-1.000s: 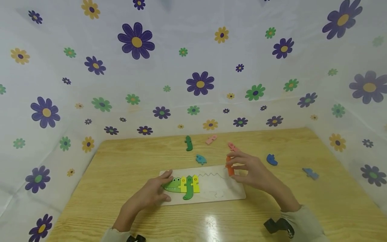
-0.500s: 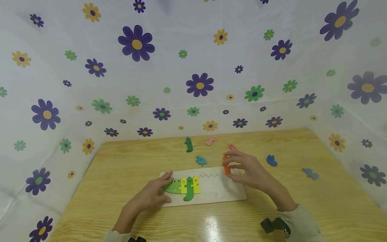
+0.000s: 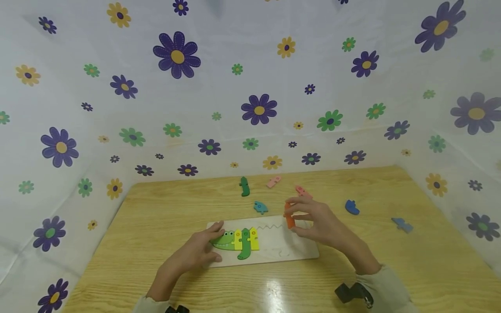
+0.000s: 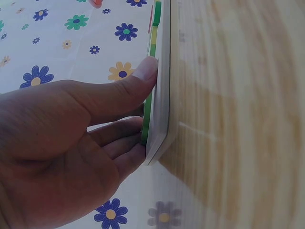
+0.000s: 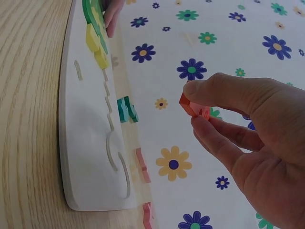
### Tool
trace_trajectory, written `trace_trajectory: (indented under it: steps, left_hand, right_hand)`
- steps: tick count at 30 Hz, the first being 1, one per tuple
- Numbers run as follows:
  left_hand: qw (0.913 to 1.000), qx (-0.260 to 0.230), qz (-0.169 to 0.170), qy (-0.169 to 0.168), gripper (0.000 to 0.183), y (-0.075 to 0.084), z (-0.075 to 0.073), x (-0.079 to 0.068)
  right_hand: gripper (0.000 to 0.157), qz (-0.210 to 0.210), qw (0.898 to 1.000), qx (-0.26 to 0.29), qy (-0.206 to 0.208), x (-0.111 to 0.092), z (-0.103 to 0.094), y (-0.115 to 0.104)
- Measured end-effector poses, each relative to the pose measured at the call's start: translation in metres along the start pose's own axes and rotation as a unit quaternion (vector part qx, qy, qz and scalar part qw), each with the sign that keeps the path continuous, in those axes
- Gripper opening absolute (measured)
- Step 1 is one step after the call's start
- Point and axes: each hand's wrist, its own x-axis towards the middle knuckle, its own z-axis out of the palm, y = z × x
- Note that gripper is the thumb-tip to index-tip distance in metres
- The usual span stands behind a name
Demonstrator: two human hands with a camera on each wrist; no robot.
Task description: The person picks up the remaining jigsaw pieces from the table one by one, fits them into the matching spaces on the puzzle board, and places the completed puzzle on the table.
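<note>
My right hand (image 3: 318, 221) pinches an orange puzzle piece (image 3: 289, 216) between thumb and fingertips, held upright above the right part of a pale wooden puzzle board (image 3: 274, 250). In the right wrist view the orange piece (image 5: 188, 105) is apart from the board. On the board's left end rests my left hand (image 3: 197, 248), thumb and fingers spread beside the green crocodile head piece (image 3: 224, 241). Its thumb and fingertips touch the board and head piece in the left wrist view. Yellow pieces (image 3: 254, 243) and a green leg piece (image 3: 245, 250) lie joined to the head.
Behind the board lie a dark green piece (image 3: 245, 187), a light blue piece (image 3: 260, 207) and two pink pieces (image 3: 273, 181). Farther right are a blue piece (image 3: 352, 207) and a grey-blue piece (image 3: 402, 224). A flower-patterned sheet (image 3: 219, 87) surrounds the wooden table (image 3: 164, 208).
My right hand has moved slightly left over the board with the orange puzzle piece, uncovering more of the pink piece behind it. My left hand stays on the board's left end.
</note>
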Motion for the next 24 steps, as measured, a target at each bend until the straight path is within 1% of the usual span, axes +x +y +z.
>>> trace_trajectory:
  steps: [4,10,12,15,18,24]
  left_hand:
    - [1.0000,-0.001,0.001,0.000,0.071,0.000,-0.001,-0.002]
    - [1.0000,0.008,0.003,-0.005,0.070,0.003,0.000,0.002]
    - [0.9999,0.007,0.005,-0.005,0.071,0.004,0.000,0.004]
    - [0.9999,0.007,0.011,-0.005,0.072,0.005,0.000,0.005]
    - [0.9999,0.009,0.012,-0.002,0.072,0.004,0.000,0.004]
    - [1.0000,0.006,0.001,0.002,0.071,0.002,-0.002,-0.001]
  right_hand:
    - [0.035,0.011,1.000,0.000,-0.012,0.002,0.003,-0.002]
    - [0.034,0.013,1.000,0.013,-0.010,-0.001,0.010,0.000]
    - [0.033,0.014,1.000,0.020,-0.015,-0.002,0.013,0.001]
    - [0.034,0.016,1.000,0.015,-0.020,-0.002,0.017,0.002]
    - [0.035,0.011,1.000,0.010,-0.024,-0.001,0.019,0.003]
    - [0.034,-0.006,1.000,0.005,-0.030,0.008,0.021,0.000]
